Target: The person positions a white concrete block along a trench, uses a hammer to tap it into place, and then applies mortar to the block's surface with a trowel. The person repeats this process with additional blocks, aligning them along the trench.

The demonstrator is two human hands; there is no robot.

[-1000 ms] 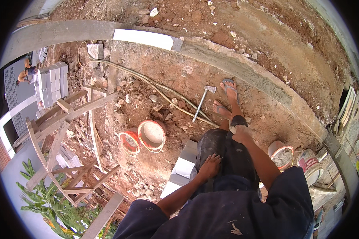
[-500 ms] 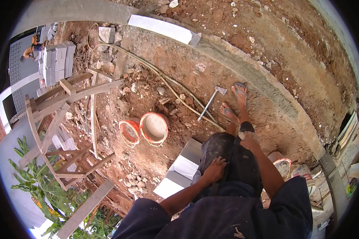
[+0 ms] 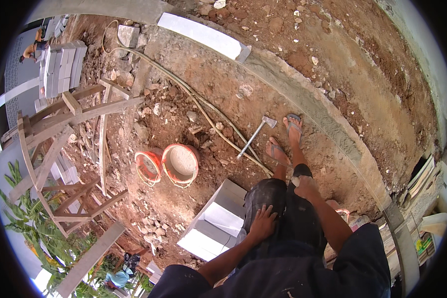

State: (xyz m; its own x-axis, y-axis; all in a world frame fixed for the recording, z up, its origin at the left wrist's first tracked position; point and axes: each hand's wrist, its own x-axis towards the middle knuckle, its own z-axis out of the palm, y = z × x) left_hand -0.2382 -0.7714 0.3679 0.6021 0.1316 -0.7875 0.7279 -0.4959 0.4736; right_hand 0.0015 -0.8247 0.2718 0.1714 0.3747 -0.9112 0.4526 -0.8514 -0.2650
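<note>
My left hand [image 3: 264,222] lies on my left thigh with its fingers spread, holding nothing. By my right knee, my right hand [image 3: 307,187] is closed in a fist; a small pale end pokes out of it, and the rest is hidden. A hatchet [image 3: 253,139] with a metal handle lies on the soil by my sandalled feet. Close to my left leg are several light grey blocks [image 3: 224,214]. Farther left, two orange buckets stand side by side; the larger bucket [image 3: 181,165] holds grey-brown material, and the smaller bucket [image 3: 148,169] leans against it.
A low curved footing [image 3: 328,126] with wet mortar runs past my feet, a white block [image 3: 201,34] on its far part. A hose [image 3: 203,99] crosses the ground. Wooden trestles [image 3: 103,144] stand left. Beyond, a person [image 3: 30,51] bends by stacked blocks [image 3: 62,67].
The view has shifted, so the buckets, trestles and hatchet sit farther left in it. Light-blue cloth shows at the lower left. Both hands keep their places on my legs.
</note>
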